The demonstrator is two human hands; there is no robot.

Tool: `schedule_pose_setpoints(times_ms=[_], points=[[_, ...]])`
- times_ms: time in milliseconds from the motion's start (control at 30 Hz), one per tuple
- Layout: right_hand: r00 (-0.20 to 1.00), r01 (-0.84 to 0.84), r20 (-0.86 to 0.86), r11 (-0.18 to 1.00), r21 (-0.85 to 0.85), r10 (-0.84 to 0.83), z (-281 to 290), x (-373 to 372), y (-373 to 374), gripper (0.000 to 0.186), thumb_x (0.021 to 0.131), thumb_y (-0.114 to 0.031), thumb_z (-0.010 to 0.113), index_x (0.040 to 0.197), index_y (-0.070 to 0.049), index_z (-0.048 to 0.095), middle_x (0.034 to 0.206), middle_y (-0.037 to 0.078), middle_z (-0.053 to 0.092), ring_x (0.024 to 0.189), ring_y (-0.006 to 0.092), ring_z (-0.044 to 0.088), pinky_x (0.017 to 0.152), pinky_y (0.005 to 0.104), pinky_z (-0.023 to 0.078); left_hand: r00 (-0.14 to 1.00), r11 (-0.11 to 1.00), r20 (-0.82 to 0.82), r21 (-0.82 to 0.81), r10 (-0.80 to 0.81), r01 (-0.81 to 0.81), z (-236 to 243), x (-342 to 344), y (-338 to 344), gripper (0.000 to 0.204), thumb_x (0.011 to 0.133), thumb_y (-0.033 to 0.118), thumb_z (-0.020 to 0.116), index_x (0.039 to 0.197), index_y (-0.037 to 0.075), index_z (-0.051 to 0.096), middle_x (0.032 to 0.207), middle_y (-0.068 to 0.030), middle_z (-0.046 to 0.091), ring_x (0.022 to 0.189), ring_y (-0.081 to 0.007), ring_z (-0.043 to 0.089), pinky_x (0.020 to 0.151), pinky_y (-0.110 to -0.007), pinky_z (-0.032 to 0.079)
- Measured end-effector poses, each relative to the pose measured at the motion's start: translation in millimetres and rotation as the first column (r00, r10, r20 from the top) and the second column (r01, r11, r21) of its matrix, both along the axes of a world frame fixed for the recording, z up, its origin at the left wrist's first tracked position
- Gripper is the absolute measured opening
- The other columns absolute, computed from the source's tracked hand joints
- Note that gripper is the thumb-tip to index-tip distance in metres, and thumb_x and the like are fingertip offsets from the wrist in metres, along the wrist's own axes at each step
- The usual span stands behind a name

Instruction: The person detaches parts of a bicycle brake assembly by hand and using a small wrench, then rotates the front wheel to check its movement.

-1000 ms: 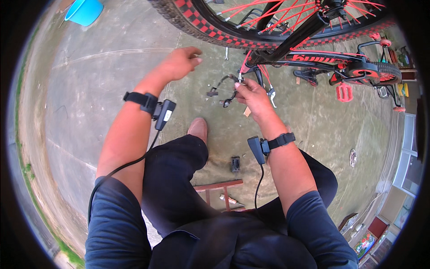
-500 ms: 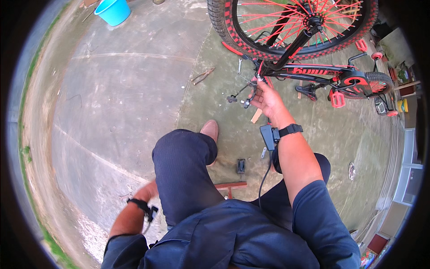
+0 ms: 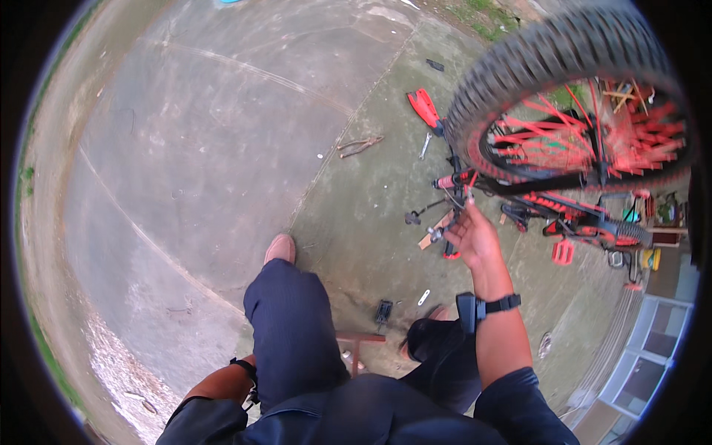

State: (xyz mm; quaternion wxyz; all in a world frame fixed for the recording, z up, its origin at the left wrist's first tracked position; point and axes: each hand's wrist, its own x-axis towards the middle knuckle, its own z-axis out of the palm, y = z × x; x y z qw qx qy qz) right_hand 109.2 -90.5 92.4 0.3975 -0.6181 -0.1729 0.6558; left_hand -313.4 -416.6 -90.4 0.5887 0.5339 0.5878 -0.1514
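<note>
A black and red child's bicycle rests upside down at the right. Its front wheel [image 3: 564,48] is raised toward me and blurred. Below that wheel, my right hand [image 3: 477,239] reaches in with fingers curled. Its fingertips meet a small pale part beside the thin cables near the handlebar; the fingers cover exactly what they grip. A red handlebar grip [image 3: 447,182] and a dark brake lever [image 3: 413,217] lie just left of it. My left hand [image 3: 250,361] is low beside my left thigh, its fingers hidden behind the leg.
Pliers [image 3: 361,146], a wrench [image 3: 425,146] and a red fender [image 3: 423,107] lie on the concrete left of the bicycle. Between my feet are a black pedal [image 3: 383,311], a flat metal piece [image 3: 423,297] and a reddish stool-like frame [image 3: 362,337]. A yellow container [image 3: 651,259] stands far right.
The view has shifted, so the bicycle and my right hand appear lower and farther right. The front wheel looks tilted and smeared by motion. My right hand stays at the handlebar area.
</note>
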Motion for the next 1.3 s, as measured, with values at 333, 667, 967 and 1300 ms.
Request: schedule_pose_setpoints(times_ms=[333,667,967,1300], points=[[0.996,0.087,0.042,0.963,-0.257,-0.079,54,-25,30,0.039,0.099,-0.041,0.051,0.114,-0.006,0.058,0.101,0.007,0.063,0.096,0.0214,0.061,0.089,0.04,0.049,0.983,0.995,0.182,-0.097,-0.013,0.031,73,-15,-65,0.037,0.091,0.029,0.058,0.12,0.007,0.063,0.117,-0.0207,0.065,0.108,-0.0304,0.063,0.089,-0.04,0.05],[0.996,-0.061,0.049,0.976,-0.211,0.072,34,5,21,0.024,0.101,-0.021,0.046,0.119,-0.007,0.055,0.11,0.008,0.061,0.106,0.0249,0.059,0.1,0.0465,0.045,0.883,0.88,0.359,-0.252,-0.302,0.403,272,-167,-20,0.033,0.088,0.032,0.057,0.108,0.007,0.067,0.107,-0.0216,0.068,0.1,-0.0363,0.066,0.082,-0.045,0.053],[0.906,-0.345,0.287,0.936,0.075,0.311,117,-46,45,0.043,0.095,-0.024,0.058,0.132,-0.005,0.049,0.119,0.01,0.059,0.116,0.0259,0.056,0.1,0.0454,0.045,0.74,0.594,0.237,-0.468,-0.629,0.654,390,-228,181,0.038,0.082,0.041,0.061,0.104,0.013,0.069,0.096,-0.016,0.07,0.092,-0.0363,0.066,0.079,-0.045,0.052],[0.99,0.14,0.056,0.973,-0.183,-0.132,86,-80,5,0.044,0.095,-0.027,0.06,0.131,-0.005,0.05,0.113,0.009,0.062,0.109,0.023,0.06,0.094,0.0406,0.048,0.574,0.478,0.175,-0.391,-0.8,0.786,353,-270,365,0.041,0.082,0.044,0.063,0.099,0.007,0.069,0.098,-0.019,0.07,0.095,-0.035,0.066,0.079,-0.044,0.052]])
